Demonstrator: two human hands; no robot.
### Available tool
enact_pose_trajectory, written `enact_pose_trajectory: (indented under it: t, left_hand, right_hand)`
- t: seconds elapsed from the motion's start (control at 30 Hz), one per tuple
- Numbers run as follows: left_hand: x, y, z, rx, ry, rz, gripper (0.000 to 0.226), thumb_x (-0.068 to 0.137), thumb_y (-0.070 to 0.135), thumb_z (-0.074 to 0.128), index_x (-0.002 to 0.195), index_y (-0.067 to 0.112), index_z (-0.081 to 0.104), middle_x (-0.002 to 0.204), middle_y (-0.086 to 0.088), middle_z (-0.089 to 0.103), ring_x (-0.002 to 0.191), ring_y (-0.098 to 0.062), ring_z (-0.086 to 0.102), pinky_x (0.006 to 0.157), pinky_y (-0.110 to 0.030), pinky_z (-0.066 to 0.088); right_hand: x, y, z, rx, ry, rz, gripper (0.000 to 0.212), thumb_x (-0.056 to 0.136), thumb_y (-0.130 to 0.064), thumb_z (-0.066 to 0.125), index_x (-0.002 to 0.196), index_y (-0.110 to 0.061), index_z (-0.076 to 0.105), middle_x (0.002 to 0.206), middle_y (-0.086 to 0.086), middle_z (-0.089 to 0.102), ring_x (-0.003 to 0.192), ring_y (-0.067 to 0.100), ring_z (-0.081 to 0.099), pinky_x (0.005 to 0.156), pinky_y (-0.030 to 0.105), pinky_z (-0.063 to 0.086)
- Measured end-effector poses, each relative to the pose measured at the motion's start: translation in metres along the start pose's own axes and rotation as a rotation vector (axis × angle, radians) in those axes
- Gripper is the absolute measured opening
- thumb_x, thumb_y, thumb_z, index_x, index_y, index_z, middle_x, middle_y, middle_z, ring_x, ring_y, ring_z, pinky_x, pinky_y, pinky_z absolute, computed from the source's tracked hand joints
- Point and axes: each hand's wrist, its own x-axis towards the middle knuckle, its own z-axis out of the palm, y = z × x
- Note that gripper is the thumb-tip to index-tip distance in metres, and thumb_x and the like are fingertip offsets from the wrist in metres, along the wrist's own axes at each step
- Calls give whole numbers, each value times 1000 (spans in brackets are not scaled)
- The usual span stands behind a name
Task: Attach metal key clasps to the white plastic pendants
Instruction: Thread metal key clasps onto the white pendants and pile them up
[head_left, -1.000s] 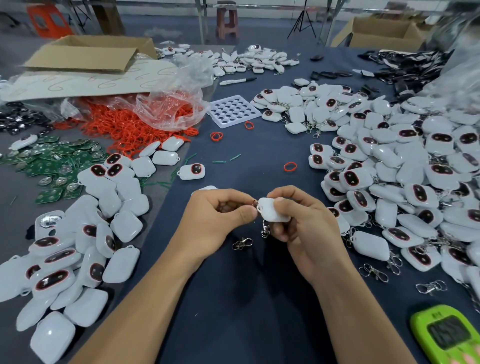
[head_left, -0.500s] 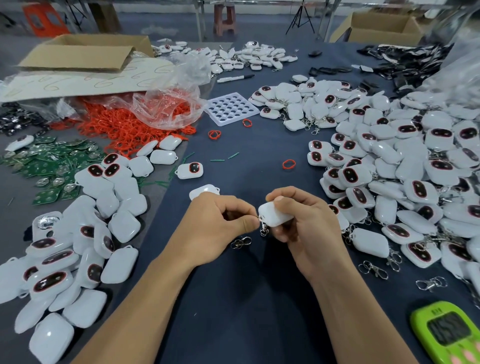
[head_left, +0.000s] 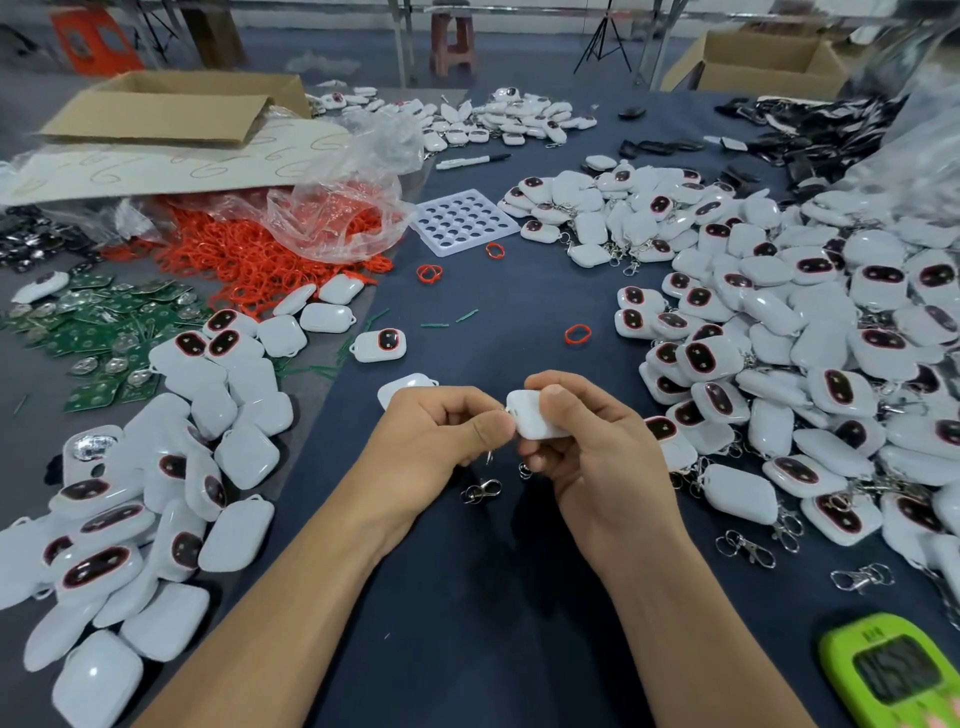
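Hardly anything had moved since a second before. Both hands stayed together at centre, and slightly more of the spare pendant (head_left: 405, 387) showed at 11 o'clock of the left hand (head_left: 436, 431).

Grip: the right hand (head_left: 597, 441) clamped the held pendant (head_left: 532, 418), thumb on top. It was white, glossy, a rounded square, plain side up. The left thumb and forefinger pinched the key clasp (head_left: 524, 470) at its 9 o'clock corner. Only silver bits of it dangled below.

Counts, on the dark cloth (head_left: 467, 597):
- Three free clasps: a loose clasp (head_left: 482, 491) at 6 of the hands, a second clasp (head_left: 745, 545) and a third clasp (head_left: 862, 577) at 4.
- At least three stray red rings (head_left: 577, 334), at 12 to 1.
- One hole tray (head_left: 462, 221) at 12.
- One green timer (head_left: 904, 675) at 5.
- A right heap (head_left: 779, 332) at 3 and a left heap (head_left: 171, 467) at 8, both too many to count.
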Motion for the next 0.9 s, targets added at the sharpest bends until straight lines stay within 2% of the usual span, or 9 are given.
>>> enact_pose_trajectory:
  t: [0.07, 0.17, 0.3, 0.4, 0.5, 0.63, 0.73, 0.8, 0.9]
  left_hand:
    - [-1, -1, -1, 156, 6, 66, 23, 89, 15, 76, 71, 31, 77, 57, 16, 59, 53, 0, 46, 54, -10, 37]
    - [-4, -3, 0, 482, 55, 115, 18, 87, 18, 78, 74, 28, 72, 60, 12, 58, 53, -4, 46, 52, -12, 35]
    - [-7, -8, 4, 761, 148, 249, 22, 85, 14, 77, 70, 22, 63, 62, 8, 49, 64, -7, 47, 58, -13, 35]
    - [-7, -7, 2, 595, 171, 162, 15, 85, 24, 77, 73, 27, 68, 63, 8, 56, 57, -4, 46, 54, -13, 36]
    - [-4, -4, 3, 310, 51, 48, 12, 87, 28, 73, 78, 34, 76, 59, 8, 61, 53, -1, 45, 51, -15, 36]
    - [-2, 2, 5, 99, -56, 18, 17, 89, 27, 70, 76, 31, 80, 63, 15, 68, 54, 1, 48, 54, -11, 37]
    - [-5, 3, 8, 84, -47, 68, 22, 92, 23, 66, 76, 29, 80, 70, 10, 74, 59, 2, 58, 60, -8, 42]
    - [-6, 2, 10, 95, -10, 108, 23, 93, 19, 66, 78, 28, 81, 76, 9, 77, 72, -1, 69, 69, -8, 46]
    - [-7, -2, 11, 312, 111, 173, 14, 88, 26, 70, 76, 27, 77, 68, 14, 68, 70, -4, 62, 64, -11, 42]
  right_hand:
    - [0, 1, -1, -31, 26, -36, 29, 100, -1, 59, 83, -15, 78, 78, 12, 72, 52, 17, 58, 45, 25, 47]
    - [-1, 3, -5, -190, 74, -156, 32, 96, 2, 63, 79, -20, 79, 78, 9, 72, 57, 19, 61, 46, 26, 48]
    - [-4, 6, -3, -404, 93, -286, 17, 85, -9, 69, 85, -22, 80, 76, 4, 75, 61, 16, 65, 52, 27, 53]
    - [-1, 5, -3, -275, 76, -233, 26, 95, 2, 65, 86, -19, 80, 78, 10, 75, 55, 19, 61, 48, 28, 52]
    - [1, 1, -3, -67, 50, -101, 32, 100, 1, 59, 84, -16, 80, 78, 15, 73, 51, 19, 58, 45, 25, 47]
    - [3, 0, -3, 59, 31, 11, 29, 101, -1, 56, 87, -11, 79, 74, 16, 70, 50, 18, 57, 44, 23, 44]
    - [3, 1, -1, 124, 38, 55, 27, 102, -1, 55, 90, -8, 78, 74, 15, 69, 50, 18, 56, 44, 23, 44]
    - [3, 2, -1, 136, 42, 62, 25, 102, -1, 54, 92, -6, 76, 73, 14, 69, 49, 17, 56, 44, 22, 44]
    - [4, 4, -2, 81, 86, 34, 25, 99, 0, 58, 87, -10, 78, 76, 15, 71, 49, 17, 55, 45, 23, 44]
